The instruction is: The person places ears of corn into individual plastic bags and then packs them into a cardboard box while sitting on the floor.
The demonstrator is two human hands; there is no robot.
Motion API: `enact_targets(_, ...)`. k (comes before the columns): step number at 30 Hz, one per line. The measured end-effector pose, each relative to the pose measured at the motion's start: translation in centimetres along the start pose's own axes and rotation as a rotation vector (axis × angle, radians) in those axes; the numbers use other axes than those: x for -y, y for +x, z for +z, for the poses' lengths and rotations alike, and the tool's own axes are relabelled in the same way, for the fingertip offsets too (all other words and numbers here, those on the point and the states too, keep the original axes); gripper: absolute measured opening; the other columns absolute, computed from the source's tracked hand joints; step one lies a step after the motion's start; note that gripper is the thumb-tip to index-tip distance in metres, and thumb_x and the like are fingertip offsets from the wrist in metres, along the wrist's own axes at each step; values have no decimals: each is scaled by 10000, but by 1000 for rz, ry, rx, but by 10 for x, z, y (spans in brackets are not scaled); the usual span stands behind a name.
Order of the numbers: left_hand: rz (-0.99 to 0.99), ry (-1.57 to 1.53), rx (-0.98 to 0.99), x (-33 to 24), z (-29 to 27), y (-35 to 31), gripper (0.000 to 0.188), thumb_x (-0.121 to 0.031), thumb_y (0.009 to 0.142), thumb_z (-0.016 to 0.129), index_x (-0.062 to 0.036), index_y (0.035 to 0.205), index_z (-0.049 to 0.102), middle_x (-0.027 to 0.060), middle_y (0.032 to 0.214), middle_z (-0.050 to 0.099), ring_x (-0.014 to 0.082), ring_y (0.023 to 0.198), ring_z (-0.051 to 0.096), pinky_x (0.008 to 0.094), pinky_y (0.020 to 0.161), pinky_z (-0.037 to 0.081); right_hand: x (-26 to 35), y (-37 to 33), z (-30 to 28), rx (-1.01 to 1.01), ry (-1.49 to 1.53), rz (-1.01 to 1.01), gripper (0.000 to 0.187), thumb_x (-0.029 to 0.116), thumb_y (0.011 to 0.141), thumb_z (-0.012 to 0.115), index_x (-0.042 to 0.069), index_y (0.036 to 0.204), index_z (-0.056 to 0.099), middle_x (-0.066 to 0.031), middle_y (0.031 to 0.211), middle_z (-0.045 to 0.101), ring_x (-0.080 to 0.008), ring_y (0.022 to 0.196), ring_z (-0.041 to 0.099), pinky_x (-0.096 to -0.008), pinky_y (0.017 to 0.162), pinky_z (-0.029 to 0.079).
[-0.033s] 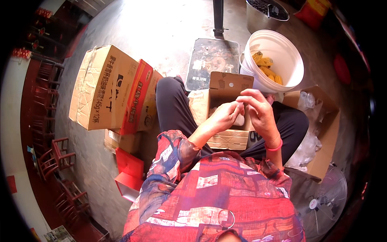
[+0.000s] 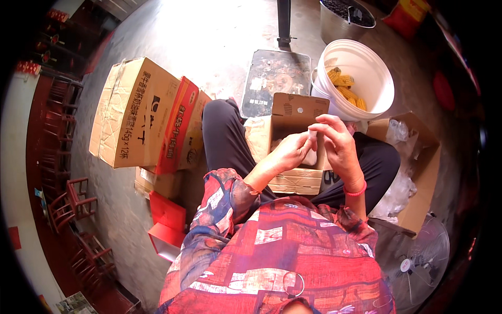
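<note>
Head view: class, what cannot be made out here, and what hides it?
In the head view:
- What the left hand and right hand hold: fingers cover it, and the pale bit showing is too small.
- Most contents of the open carton: hidden by the hands.
- Bottom of the white bucket: partly covered by corn cobs.
- Far rim of the metal bucket: cut off by the upper edge.

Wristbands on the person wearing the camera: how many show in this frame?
2: an orange wristband on the left wrist and a pinkish-red wristband on the right. Others could be hidden under the sleeves.
</note>
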State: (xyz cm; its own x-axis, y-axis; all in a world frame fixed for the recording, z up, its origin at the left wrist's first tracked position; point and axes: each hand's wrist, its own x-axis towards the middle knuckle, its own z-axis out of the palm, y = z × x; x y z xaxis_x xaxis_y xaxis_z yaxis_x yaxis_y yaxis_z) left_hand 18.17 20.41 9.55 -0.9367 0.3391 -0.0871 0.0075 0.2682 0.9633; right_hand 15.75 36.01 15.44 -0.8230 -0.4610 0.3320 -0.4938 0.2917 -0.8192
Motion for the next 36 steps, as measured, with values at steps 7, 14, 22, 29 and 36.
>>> enact_targets(7,-18,-212,101,0,-2,-6,347,-296,975,382,-44,816,560,-15,678,479,73,632,416,230,568,366,-24,-15,2,101,267,264,165,-74,810,537,-28,958,594,-59,792,602,-119,718,591,-235,648,469)
enact_targets(14,-104,-491,-35,8,4,1,222,-245,967,405,-62,924,524,-38,629,461,44,532,417,196,468,350,-27,-24,1,-12,379,422,196,-38,812,549,-13,1000,602,-10,844,606,-60,795,559,-198,699,452)
enact_targets(22,-116,-490,30,9,-13,0,204,-236,866,624,-34,896,634,-27,755,609,27,682,533,188,595,430,-34,-21,-3,98,576,345,346,-27,822,501,-6,1167,518,-50,1096,565,-108,980,531,-246,830,427)
enact_targets(29,-60,-422,-72,9,-11,0,157,-173,848,634,-24,828,677,-30,692,611,10,609,490,177,518,389,-58,-21,15,243,643,357,304,21,837,525,-4,1140,533,-45,1051,591,-110,964,550,-246,837,437)
enact_targets(36,216,-117,-12,-6,-14,-5,188,-170,901,555,-7,933,644,18,725,611,72,689,539,233,639,450,-60,-28,13,203,788,453,257,71,832,570,-12,1076,559,-32,955,608,-95,875,565,-237,789,442)
